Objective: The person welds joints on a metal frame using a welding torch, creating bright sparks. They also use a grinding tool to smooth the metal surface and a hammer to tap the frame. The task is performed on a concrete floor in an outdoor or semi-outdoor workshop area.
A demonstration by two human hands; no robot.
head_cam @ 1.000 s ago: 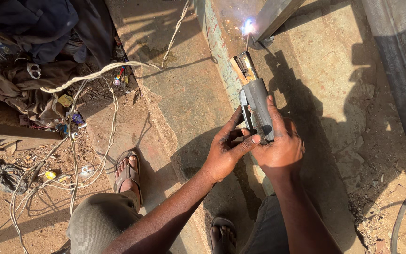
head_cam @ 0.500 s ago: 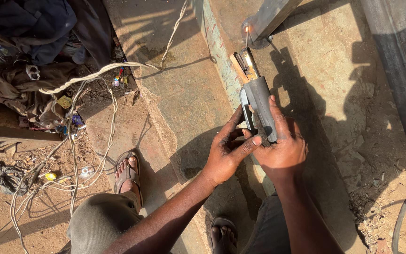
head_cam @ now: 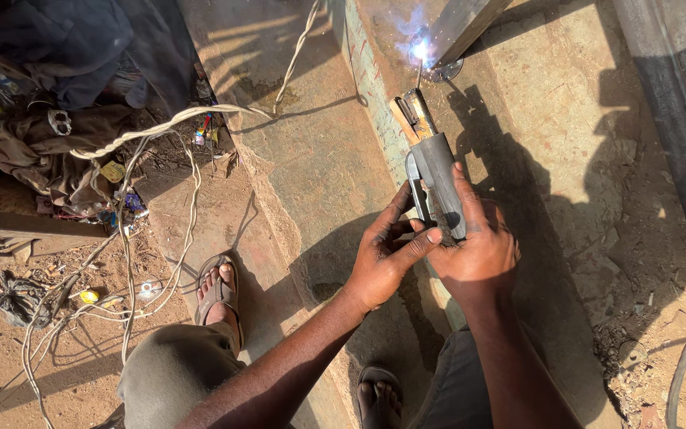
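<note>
- A big concrete slab (head_cam: pixel 565 159) is lying in the sun, and everything below is placed from it.
- A pile of dark clothes (head_cam: pixel 49 95) is sitting well off the slab's left side, on the dirt.
- A long pale cable (head_cam: pixel 176 119) is running from that pile toward the slab's left edge.
- A grey metal bar (head_cam: pixel 462 28) is leaning at the top of the slab.
- The right hand (head_cam: pixel 478 254) is sitting over the slab's near left part, with its fingers wrapping tight around the grey welding holder (head_cam: pixel 437 179).
- The left hand (head_cam: pixel 383 258) is just beside it, over the slab's left edge, with 1 finger pressing on the holder and the other fingers curling loosely.
- A sandal (head_cam: pixel 217 292) on 1 foot is standing on the dirt left of the slab.
- A bright spark (head_cam: pixel 419 49) is glowing where the holder's thin rod is meeting the bar's foot.
</note>
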